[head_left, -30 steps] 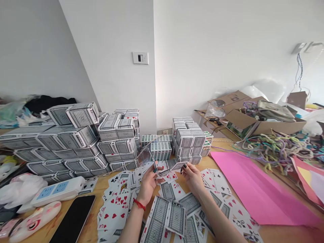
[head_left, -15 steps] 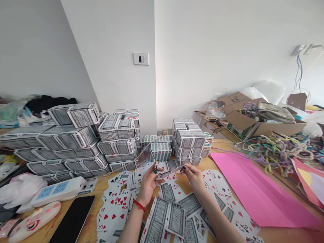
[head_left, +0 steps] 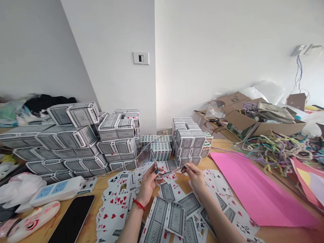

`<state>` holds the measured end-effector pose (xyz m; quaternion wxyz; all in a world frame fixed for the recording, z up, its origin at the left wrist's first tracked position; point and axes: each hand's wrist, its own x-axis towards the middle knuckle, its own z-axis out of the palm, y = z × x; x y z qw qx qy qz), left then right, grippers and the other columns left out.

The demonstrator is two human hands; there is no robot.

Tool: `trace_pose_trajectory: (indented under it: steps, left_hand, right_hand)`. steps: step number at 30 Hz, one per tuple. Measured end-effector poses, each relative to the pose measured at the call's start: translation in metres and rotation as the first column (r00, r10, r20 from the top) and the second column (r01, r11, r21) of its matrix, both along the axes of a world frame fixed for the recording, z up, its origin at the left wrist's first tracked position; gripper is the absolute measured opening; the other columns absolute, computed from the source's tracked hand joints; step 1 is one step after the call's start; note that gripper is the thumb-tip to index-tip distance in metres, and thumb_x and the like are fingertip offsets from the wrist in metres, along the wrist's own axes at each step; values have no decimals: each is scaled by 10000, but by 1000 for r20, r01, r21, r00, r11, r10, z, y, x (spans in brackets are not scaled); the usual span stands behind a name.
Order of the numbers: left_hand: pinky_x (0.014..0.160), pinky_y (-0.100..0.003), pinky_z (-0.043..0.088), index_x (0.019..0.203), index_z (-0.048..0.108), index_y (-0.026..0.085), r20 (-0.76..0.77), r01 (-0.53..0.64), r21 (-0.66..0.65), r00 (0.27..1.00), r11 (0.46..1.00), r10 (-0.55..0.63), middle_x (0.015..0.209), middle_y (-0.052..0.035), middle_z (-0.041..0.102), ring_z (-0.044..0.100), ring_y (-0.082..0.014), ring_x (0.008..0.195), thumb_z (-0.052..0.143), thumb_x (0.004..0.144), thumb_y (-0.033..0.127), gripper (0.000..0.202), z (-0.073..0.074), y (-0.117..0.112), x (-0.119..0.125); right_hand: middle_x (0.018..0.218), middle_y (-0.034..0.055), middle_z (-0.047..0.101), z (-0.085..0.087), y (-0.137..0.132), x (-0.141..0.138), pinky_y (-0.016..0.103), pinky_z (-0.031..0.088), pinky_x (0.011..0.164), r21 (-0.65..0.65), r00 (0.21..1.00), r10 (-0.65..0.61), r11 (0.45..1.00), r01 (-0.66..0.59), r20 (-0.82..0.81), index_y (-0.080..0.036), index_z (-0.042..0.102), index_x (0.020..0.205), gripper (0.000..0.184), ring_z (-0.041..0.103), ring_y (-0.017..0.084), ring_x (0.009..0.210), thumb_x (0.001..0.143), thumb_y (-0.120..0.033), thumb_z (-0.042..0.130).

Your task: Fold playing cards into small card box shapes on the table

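My left hand (head_left: pixel 149 181) and my right hand (head_left: pixel 194 176) are both closed, level with each other above loose playing cards. Between them stretches a thin playing card (head_left: pixel 169 173), seen nearly edge-on; the right thumb and fingers pinch its far end, and its other end meets the left fingers. A second thin piece (head_left: pixel 155 160), perhaps another card or a fold of the same one, rises from the left fingertips. Below my wrists lies a block built of folded cards (head_left: pixel 157 216), grey backs outward. Loose playing cards (head_left: pixel 113 216) spread on both sides.
Stacked card blocks (head_left: pixel 76 136) stand at the left, with more card blocks (head_left: pixel 189 138) right of centre. A phone (head_left: pixel 72 219) and a power strip (head_left: pixel 58 190) lie at the left. Pink paper (head_left: pixel 250 192), tangled yarn (head_left: pixel 275 148) and a cardboard box (head_left: pixel 275 128) are at the right.
The piece at my left fingertips has tilted slightly. My right hand has shifted a little to the right, still pinching the card. The surroundings look the same.
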<state>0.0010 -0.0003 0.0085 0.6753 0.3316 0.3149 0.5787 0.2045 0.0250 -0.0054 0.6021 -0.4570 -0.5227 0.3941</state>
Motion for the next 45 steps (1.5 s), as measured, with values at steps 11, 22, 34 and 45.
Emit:
trace_pose_trajectory:
  steps: [11, 22, 34, 45]
  left_hand:
    - [661, -308, 492, 992, 579, 184, 7, 29, -5, 1000, 1000, -29, 881, -46, 597, 567, -146, 690, 598, 689, 256, 312, 0, 0, 0]
    - [668, -323, 502, 1050, 553, 186, 0, 14, -9, 1000, 1000, -14, 889, -53, 604, 568, -162, 727, 600, 682, 254, 377, -4, 2, 0]
    - [681, -332, 508, 981, 579, 175, -23, 4, -22, 1000, 1000, -4, 886, -54, 611, 579, -176, 745, 605, 677, 252, 314, -4, 2, 0]
    - [786, -380, 487, 932, 586, 160, 1, 49, -25, 999, 998, -49, 903, -59, 613, 588, -198, 819, 619, 686, 238, 261, -1, 1, 0]
  right_hand:
    - [618, 19, 554, 5, -2, -1, 290, 406, 640, 14, 999, -30, 999, 30, 33, -206, 614, 576, 214, 504, 169, 632, 696, -375, 562]
    - [608, 16, 543, 4, -1, 2, 276, 395, 623, 25, 997, -36, 999, 35, 68, -208, 609, 566, 205, 503, 167, 629, 700, -355, 561]
    - [635, 13, 550, 1, 0, 4, 276, 384, 621, 57, 995, -50, 997, 45, 89, -216, 607, 588, 213, 514, 165, 628, 729, -359, 538]
    - [663, 24, 553, -1, 1, 8, 286, 383, 624, 67, 988, -83, 995, 75, 130, -220, 599, 592, 232, 513, 183, 649, 732, -394, 535]
